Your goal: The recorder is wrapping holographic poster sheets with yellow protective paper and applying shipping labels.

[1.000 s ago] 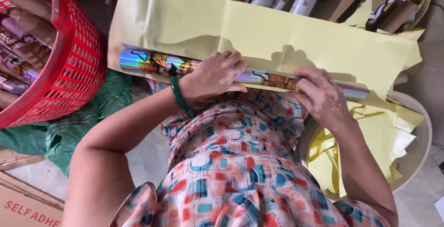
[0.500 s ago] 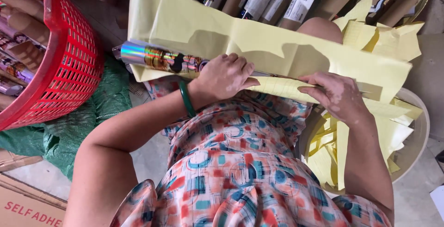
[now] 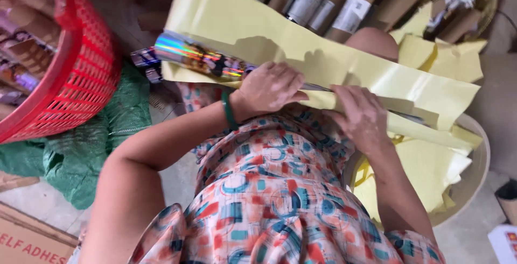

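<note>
Item: tube [image 3: 202, 58], holographic foil, lying across my lap on a yellow sheet [image 3: 301, 43].
Progress: near edge of sheet folded up against the tube at the middle; tube's left end bare; most of the sheet lies flat beyond it, unrolled.
Left hand [image 3: 267, 87]: fingers curled, pressing sheet onto tube.
Right hand [image 3: 360, 114]: flat, fingers spread, holding the fold down.
Nearby: red basket [image 3: 81, 65], cardboard tubes [image 3: 344, 5].
</note>
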